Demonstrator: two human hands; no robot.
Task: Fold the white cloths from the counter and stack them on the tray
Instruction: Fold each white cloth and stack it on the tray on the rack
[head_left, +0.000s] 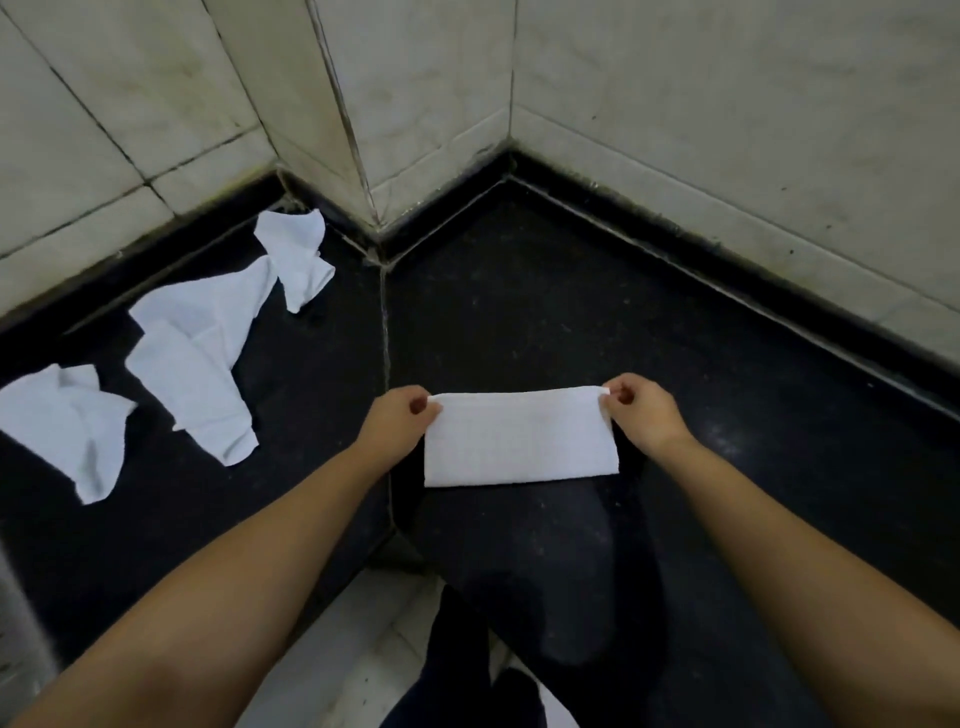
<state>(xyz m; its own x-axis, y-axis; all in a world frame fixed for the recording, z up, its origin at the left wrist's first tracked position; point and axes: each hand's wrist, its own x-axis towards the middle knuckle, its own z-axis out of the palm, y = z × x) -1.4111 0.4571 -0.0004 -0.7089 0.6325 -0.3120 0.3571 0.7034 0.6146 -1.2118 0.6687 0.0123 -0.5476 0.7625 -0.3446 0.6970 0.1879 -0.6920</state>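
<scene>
Head view: folded white rectangular cloth (521, 439) flat on black stone bench (571, 312); left hand (401, 415) pinches far-left corner, right hand (641, 413) pinches far-right corner; three crumpled white cloths (197, 358) lie well left

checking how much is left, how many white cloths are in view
4. One folded cloth held at its far corners by the left hand and right hand; three crumpled on the counter at left: near the wall corner, middle, far left.

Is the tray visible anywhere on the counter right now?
No, the black counter shows only the folded cloth and three crumpled cloths; no tray is in view.
</scene>
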